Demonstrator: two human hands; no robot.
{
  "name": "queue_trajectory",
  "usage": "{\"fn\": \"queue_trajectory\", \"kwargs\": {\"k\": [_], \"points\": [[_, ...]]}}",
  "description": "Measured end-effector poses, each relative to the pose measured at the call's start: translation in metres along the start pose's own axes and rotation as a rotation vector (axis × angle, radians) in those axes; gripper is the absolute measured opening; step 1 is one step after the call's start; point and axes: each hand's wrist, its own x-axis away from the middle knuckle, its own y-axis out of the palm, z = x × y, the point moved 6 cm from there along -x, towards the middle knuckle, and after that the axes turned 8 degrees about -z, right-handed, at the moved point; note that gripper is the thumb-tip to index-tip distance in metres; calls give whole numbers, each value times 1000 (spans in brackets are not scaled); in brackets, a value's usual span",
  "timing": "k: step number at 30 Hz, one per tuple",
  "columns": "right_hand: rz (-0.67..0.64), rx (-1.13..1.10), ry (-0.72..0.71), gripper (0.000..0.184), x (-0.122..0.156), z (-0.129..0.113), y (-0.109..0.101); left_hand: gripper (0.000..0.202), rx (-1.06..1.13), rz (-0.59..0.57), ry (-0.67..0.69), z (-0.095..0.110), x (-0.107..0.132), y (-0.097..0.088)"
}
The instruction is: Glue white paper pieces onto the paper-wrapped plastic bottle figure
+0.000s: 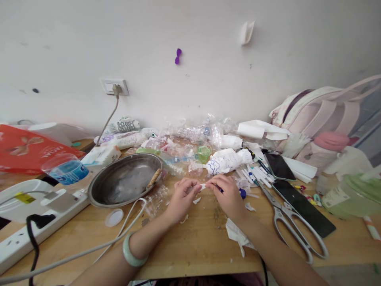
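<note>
Close together over the wooden table (190, 254), my left hand (183, 198) and my right hand (228, 195) pinch a small white piece (203, 186), perhaps paper or tissue. Its ends are hidden by the fingers of both hands. A blue cap-like thing (242, 193) shows just beside my right hand. Under my hands lie small white scraps (197, 200), and a crumpled white tissue (238, 234) is below my right forearm. Right behind my hands rests a white wrapped bundle with blue scribbles (228, 161).
A metal basin (125, 180) stands at the left, near a power strip (38, 230) and a looping white cable (119, 238). Large scissors (293, 222), phones (303, 206) and white markers (258, 174) lie to the right. Clear plastic clutter (190, 137) lines the wall.
</note>
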Motion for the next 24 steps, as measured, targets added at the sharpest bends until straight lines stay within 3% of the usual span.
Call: {"fn": "queue_trajectory", "kwargs": {"k": [6,14,19,24], "points": [[-81,-188,14,15,-1,3,6,20,-61,27,3,-2,1,0],[-104,33,-22,23,2,2,10,14,-105,36,32,-5,4,1],[-26,15,31,25,3,5,5,18,23,-45,4,-8,1,3],[-104,-50,42,26,1,0,5,21,79,-81,-30,-10,-2,5]]}}
